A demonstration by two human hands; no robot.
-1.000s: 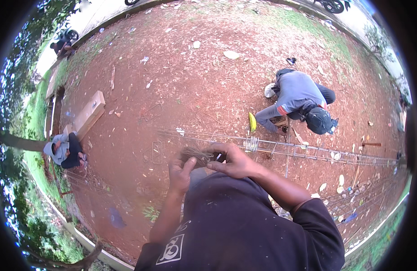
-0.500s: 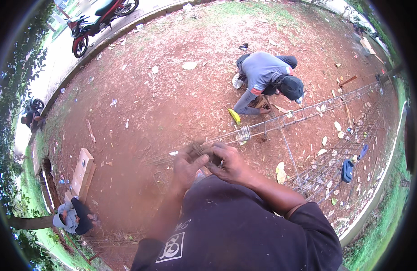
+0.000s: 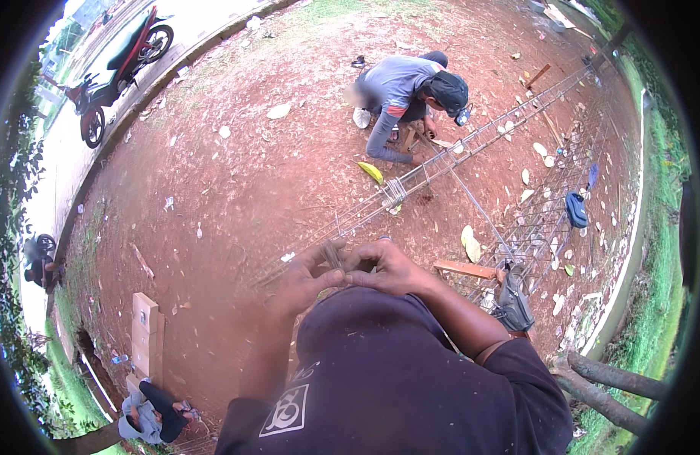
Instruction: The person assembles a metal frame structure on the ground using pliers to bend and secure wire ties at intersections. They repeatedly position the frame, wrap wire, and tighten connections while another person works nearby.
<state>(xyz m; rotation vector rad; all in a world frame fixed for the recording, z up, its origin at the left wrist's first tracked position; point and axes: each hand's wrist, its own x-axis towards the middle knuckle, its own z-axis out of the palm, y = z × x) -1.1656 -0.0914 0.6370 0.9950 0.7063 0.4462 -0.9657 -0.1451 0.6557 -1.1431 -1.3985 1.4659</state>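
Close above my chest, my left hand [image 3: 303, 282] and my right hand [image 3: 386, 267] meet, thumbs nearly touching. My left hand is closed around a small bundle of thin, dull wire pieces [image 3: 332, 256] that stick up past its fingers. The fingers of my right hand are bent and pinched at the bundle's right side; exactly what lies between those fingertips is hidden. Beyond my hands a long steel rebar cage [image 3: 479, 144] runs from the middle to the far right. A cluster of wire-like rings [image 3: 394, 192] sits around its near part.
A co-worker [image 3: 403, 87] crouches at the cage. Right of me lie steel mesh [image 3: 536, 246], a wooden plank [image 3: 467, 268], a grey bag [image 3: 514, 301] and a blue pouch [image 3: 576, 210]. At left are a wooden box [image 3: 145, 334], a seated person [image 3: 154, 417] and a motorbike [image 3: 119, 64].
My view has turned, so the surroundings shift left and the grey bag, plank and branches show at right. My hands stay together at the wire bundle, with the right fingers re-bent.
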